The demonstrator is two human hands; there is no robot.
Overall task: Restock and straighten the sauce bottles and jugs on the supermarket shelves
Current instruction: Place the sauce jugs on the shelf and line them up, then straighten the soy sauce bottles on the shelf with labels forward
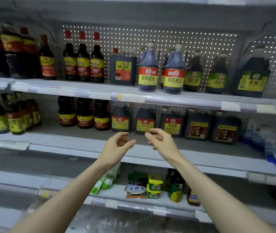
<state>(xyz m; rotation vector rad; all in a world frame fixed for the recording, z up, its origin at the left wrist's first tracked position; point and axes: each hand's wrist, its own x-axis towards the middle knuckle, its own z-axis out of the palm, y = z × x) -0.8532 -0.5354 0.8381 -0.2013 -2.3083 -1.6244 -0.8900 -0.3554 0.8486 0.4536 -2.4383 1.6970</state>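
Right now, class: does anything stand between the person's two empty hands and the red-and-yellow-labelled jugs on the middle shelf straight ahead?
Nothing visible does. The left hand and right hand hover open before the middle shelf's front edge, and only bare shelf lies between them and the two nearest jugs, which stand set back from the edge.

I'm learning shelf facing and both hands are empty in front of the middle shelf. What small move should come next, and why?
Probably reach both hands forward onto the red-and-yellow-labelled jug straight ahead and draw it toward the shelf edge. The left hand and right hand are open, empty and level with it, and that row of jugs sits well back from the front lip.
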